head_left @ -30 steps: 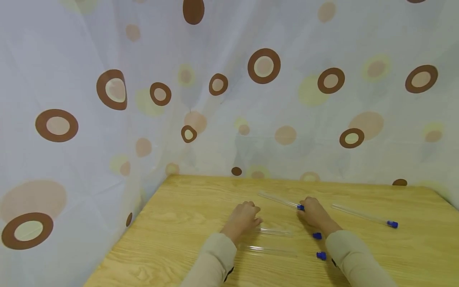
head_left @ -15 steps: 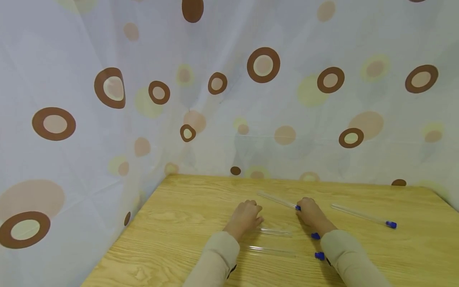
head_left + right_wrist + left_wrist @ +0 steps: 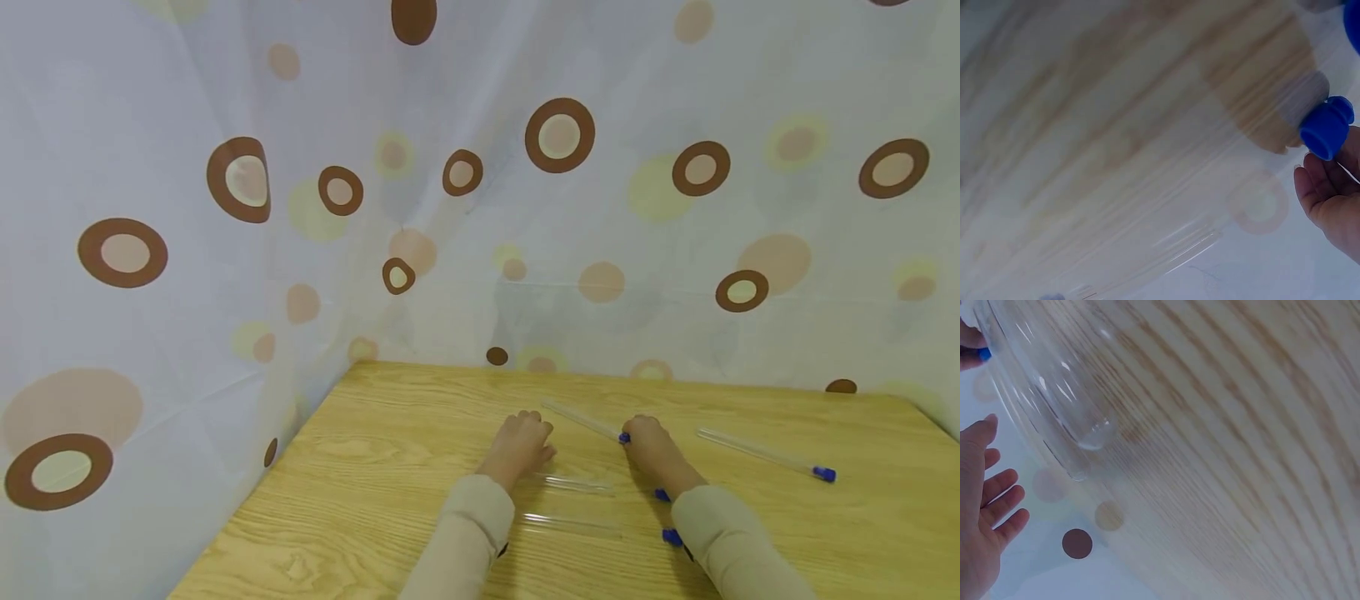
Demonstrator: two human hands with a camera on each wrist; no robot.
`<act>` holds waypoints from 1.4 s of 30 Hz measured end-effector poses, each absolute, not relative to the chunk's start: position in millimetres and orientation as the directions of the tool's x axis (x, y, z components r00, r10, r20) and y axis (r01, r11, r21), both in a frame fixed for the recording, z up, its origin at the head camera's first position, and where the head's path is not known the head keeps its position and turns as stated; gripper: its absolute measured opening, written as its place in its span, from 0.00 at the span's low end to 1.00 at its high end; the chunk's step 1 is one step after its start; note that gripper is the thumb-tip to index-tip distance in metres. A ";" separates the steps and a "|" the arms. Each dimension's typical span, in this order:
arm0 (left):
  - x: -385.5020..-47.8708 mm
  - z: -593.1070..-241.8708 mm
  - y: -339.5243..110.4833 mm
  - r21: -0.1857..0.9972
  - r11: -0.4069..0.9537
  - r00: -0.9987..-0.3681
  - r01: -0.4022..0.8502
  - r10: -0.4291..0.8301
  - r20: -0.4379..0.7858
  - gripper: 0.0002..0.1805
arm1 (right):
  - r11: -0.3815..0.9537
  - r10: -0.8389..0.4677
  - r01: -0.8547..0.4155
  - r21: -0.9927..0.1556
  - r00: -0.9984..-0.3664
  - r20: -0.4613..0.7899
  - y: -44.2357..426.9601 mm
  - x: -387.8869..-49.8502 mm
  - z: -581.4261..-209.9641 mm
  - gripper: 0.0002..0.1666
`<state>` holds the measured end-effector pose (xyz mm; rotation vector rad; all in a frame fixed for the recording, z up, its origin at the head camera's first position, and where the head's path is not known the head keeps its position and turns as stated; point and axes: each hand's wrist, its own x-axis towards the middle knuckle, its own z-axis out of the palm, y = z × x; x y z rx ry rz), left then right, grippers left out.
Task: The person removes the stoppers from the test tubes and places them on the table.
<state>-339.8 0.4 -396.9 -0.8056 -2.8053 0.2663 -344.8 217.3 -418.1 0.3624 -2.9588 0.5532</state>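
Head, right hand (image 3: 657, 454): pinches the blue cap (image 3: 624, 438) of a clear tube (image 3: 581, 418) extending toward 10 o'clock.
Head, capped tube (image 3: 757, 450): on wood-grain table (image 3: 360, 467), 3 o'clock of right hand.
Head, loose blue caps (image 3: 663, 494): two, 6 o'clock of right hand.
Head, uncapped tubes (image 3: 573, 484): two, 4 and 5 o'clock of left hand (image 3: 519, 446).
Left wrist, left hand: 8 o'clock, fingers spread, near uncapped tubes.
Right wrist, right hand: 4 o'clock, grip unclear.

No readable text, labels, brands, numbers, or signs
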 end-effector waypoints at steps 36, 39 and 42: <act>-345.7 -405.0 1.2 -0.183 0.839 -0.825 0.512 0.540 0.165 0.19 | 0.893 -0.332 -0.379 -0.244 -0.919 0.212 224.1 -340.8 -413.8 0.03; -347.2 -407.8 0.0 -0.180 0.839 -0.821 0.513 0.541 0.183 0.18 | 0.886 -0.345 -0.391 -0.249 -0.915 0.211 223.7 -338.8 -412.6 0.02; -348.2 -408.7 -1.0 -0.170 0.841 -0.820 0.514 0.540 0.190 0.17 | 0.882 -0.347 -0.394 -0.260 -0.915 0.208 223.8 -337.5 -412.5 0.02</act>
